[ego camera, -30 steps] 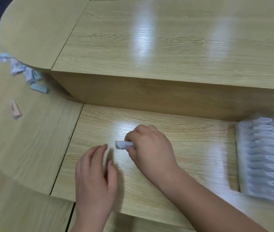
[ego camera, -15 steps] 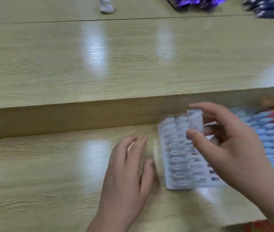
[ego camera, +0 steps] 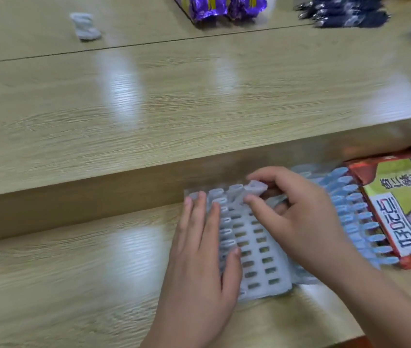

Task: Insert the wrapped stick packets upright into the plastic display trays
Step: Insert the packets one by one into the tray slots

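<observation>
The right hand [ego camera: 305,217] pinches one packet [ego camera: 256,189] at the 12 o'clock row of the tray [ego camera: 257,262]. The left hand [ego camera: 199,259] lies flat, fingers straight, pressing the tray's 9 o'clock edge onto the worktop [ego camera: 74,272]. Packet judged light and crushable, tray thin and flexible: hold the packet gently near its top.

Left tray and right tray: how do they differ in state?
The left tray shows many empty slots; the right tray looks full of bluish packets. The left hand rests flat on the left tray and the right hand pinches a packet at its far edge; a printed bag lies beside the right tray. Both trays lie flat on the lower table.
</observation>
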